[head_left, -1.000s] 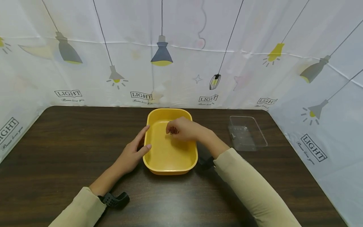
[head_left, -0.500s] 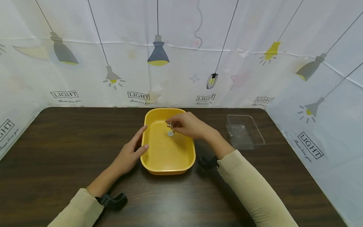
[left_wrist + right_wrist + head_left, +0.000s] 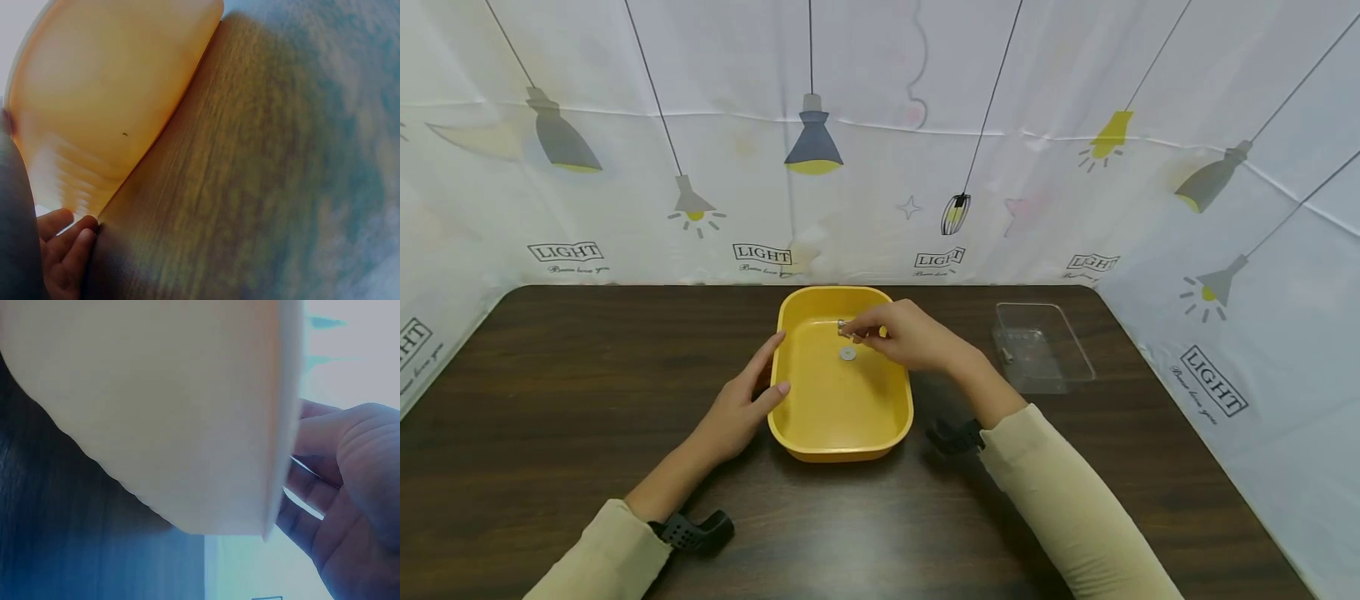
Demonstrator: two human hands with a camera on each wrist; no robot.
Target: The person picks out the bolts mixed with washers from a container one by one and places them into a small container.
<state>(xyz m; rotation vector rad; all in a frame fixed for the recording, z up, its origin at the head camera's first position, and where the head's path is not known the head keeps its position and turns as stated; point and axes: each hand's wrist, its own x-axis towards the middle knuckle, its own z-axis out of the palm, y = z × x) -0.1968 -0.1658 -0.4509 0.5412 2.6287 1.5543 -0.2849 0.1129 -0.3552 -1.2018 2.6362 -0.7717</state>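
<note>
Yellow tub [image 3: 835, 429] near the far edge of the desk [image 3: 625, 375]; the left hand [image 3: 737, 410], thumb and fingers spread wide, rests on its left rim. On the tub's floor lies a grey disc [image 3: 847, 353]; near it, the right hand [image 3: 916, 333] pinches shiny bits [image 3: 842, 326], number unclear. Clear box [image 3: 1037, 379]: desk's far right corner. A loosened pinch could scatter the bits. Unlike one second earlier, the disc shows.

In the head view the plastic basin [image 3: 842, 408] is plain yellow, the small disc [image 3: 847, 353] in it grey. The table [image 3: 587, 375] is dark brown with streaked wood grain; the box [image 3: 1036, 362] is colourless and clear. Sleeves [image 3: 1075, 492] are plain cream, wrist straps [image 3: 698, 535] black. The white curtain [image 3: 865, 50] bears grey, slate-blue and yellow lamps [image 3: 814, 137], black "LIGHT" lettering [image 3: 763, 254] and a pale pink star [image 3: 1021, 212].
</note>
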